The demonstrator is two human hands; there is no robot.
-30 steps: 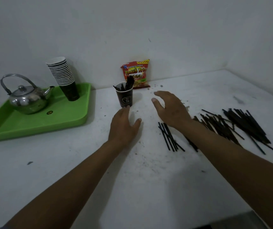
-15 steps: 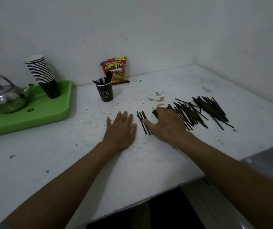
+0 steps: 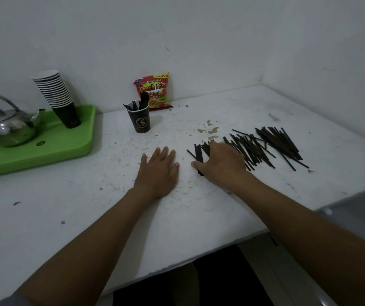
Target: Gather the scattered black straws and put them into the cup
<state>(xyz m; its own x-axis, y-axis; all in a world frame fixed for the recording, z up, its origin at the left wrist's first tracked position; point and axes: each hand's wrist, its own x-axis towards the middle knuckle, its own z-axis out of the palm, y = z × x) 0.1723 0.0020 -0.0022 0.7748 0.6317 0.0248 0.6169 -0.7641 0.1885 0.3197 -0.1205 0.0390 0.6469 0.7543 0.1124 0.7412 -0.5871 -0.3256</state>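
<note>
At the far left a green tray (image 3: 66,151) carries a kettle (image 3: 7,129), partly cut off by the frame edge, and a stack of cups (image 3: 55,93). Further right the cup (image 3: 139,119) stands on the bench (image 3: 88,206) in front of a snack bag (image 3: 154,91), with a few straws already poking out of it. The left hand (image 3: 158,171) lies flat on the bench, its grip spread and holding nothing. Just beside it the right hand (image 3: 221,162) presses down on the near end of the straws (image 3: 265,144), which fan out loose to its right. Whether its fingers pinch any straws cannot be told, since the palm hides them. By this showing the task is at an early stage: most straws lie on the bench, well apart from the cup. How many are inside the cup is hard to make out.
</note>
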